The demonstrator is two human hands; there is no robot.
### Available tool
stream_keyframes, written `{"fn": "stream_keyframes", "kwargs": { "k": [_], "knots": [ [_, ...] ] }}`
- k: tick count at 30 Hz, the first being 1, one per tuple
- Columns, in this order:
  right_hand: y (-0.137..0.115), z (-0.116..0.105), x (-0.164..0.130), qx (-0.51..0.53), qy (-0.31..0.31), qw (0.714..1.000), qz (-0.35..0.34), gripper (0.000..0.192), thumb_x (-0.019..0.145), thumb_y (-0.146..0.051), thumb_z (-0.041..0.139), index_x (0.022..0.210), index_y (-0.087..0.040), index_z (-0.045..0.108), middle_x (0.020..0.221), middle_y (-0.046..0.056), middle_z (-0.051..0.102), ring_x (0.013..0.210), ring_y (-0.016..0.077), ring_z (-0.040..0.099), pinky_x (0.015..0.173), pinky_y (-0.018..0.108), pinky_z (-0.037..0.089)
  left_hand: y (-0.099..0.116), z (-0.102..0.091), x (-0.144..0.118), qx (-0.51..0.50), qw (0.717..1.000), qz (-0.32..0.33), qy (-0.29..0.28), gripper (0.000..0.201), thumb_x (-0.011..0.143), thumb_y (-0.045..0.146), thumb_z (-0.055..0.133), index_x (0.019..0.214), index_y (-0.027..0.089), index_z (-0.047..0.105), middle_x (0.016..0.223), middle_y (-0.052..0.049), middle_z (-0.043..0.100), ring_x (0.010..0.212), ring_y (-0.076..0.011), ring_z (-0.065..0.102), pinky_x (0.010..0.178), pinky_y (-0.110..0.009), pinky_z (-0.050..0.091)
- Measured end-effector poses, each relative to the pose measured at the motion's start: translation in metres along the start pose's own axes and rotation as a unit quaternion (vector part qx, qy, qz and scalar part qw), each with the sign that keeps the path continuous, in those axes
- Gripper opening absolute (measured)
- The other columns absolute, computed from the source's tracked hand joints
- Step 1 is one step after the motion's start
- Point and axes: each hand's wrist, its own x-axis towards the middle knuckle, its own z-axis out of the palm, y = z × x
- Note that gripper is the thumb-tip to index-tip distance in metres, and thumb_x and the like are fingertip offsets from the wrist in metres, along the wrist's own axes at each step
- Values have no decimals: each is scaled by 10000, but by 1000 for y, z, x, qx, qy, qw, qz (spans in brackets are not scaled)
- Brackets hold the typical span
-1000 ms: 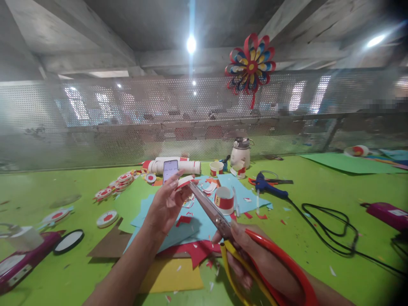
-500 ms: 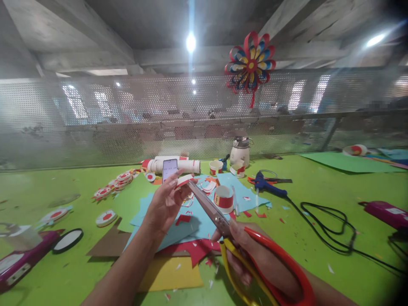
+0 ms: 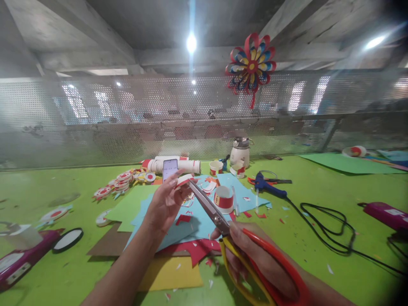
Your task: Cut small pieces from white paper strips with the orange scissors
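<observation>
The left hand [image 3: 164,204] pinches a small red-white paper piece [image 3: 184,180]; the right hand [image 3: 255,259] grips the scissors [image 3: 212,210], blades closed at its edge. Trimming seems underway; next needs reopened blades.

I see a green tabletop [image 3: 318,199] backed by a perforated metal screen [image 3: 95,119]. Above the screen, grey concrete beams [image 3: 63,38] cross the ceiling, where a bright lamp [image 3: 191,43] glares; a paper pinwheel [image 3: 251,66] hangs on the screen's upper edge.

- Bare green table [image 3: 318,238] is left open at the right front, bounded by the black cable [image 3: 331,229].
- Straight ahead, passage is blocked by a paper cup ring [image 3: 223,199] and glue gun [image 3: 267,187].
</observation>
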Motion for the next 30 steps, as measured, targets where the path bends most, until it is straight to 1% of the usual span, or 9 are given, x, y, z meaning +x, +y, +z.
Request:
{"fn": "stream_keyframes", "kwargs": {
  "k": [4, 10, 13, 16, 22, 24, 26, 28, 30],
  "knots": [
    [-3, 0, 2, 16, -9, 1000, 7, 465, 913, -561, 394, 900, -136, 583, 494, -47, 476, 420, 86, 455, 434, 228, 357, 0, 0, 0, 11, 1000, 3, 0, 418, 786, 197, 563, 1196, 116, 566, 931, -124, 713, 904, -219, 664, 853, -323, 487],
    [1, -1, 2, 21, -13, 1000, 10, 472, 940, -538, 345, 945, -131, 586, 481, -50, 474, 404, 80, 433, 427, 226, 343, -1, -1, 0, 25, 1000, -5, 4, 460, 782, 213, 566, 1230, 111, 539, 954, -134, 712, 916, -223, 661, 823, -304, 488],
    [4, -1, 1, 36, -12, 999, 17, 491, 945, -532, 338, 754, -143, 570, 482, -44, 467, 402, 68, 419, 421, 214, 331, 0, 0, -1, 30, 1000, -8, 2, 481, 784, 220, 565, 1249, 104, 522, 959, -141, 713, 914, -219, 661, 825, -297, 484],
    [6, 0, 0, 37, -12, 999, 27, 579, 947, -534, 328, 549, -148, 495, 465, -41, 432, 398, 58, 411, 420, 207, 329, 0, 1, -1, 33, 999, -9, 1, 486, 789, 221, 562, 1258, 101, 513, 957, -139, 715, 903, -213, 664, 813, -290, 486],
    [7, 2, 0, 47, 9, 999, 26, 599, 954, -519, 324, 504, -150, 465, 435, -52, 403, 361, 44, 366, 389, 188, 313, 0, 2, -2, 33, 999, -9, 5, 489, 783, 213, 572, 1254, 95, 513, 955, -140, 715, 903, -215, 668, 812, -283, 490],
    [5, 2, 1, 57, 6, 998, 30, 556, 946, -522, 348, 576, -143, 516, 447, -54, 424, 351, 40, 356, 374, 177, 309, 0, 3, -2, 33, 999, -8, 9, 497, 767, 218, 591, 1245, 100, 522, 941, -132, 718, 928, -231, 665, 828, -293, 490],
    [3, 3, 1, 80, 7, 996, 41, 482, 943, -517, 367, 742, -139, 590, 462, -60, 446, 346, 38, 349, 369, 164, 316, 0, 4, -2, 33, 999, -7, 11, 497, 753, 223, 607, 1232, 112, 532, 930, -119, 720, 939, -240, 664, 855, -312, 487],
    [3, 2, 1, 112, 3, 992, 56, 444, 946, -514, 363, 912, -146, 609, 463, -68, 453, 341, 37, 343, 370, 151, 325, 0, 4, -2, 34, 999, -8, 13, 482, 751, 226, 610, 1217, 123, 543, 921, -107, 722, 944, -240, 664, 877, -325, 483],
    [4, 2, 2, 146, -6, 987, 72, 462, 945, -528, 350, 986, -145, 606, 453, -72, 451, 335, 37, 338, 369, 141, 335, 0, 4, -2, 35, 999, -9, 13, 458, 755, 222, 607, 1199, 123, 555, 920, -102, 722, 939, -236, 666, 882, -324, 484]
  ]
}}
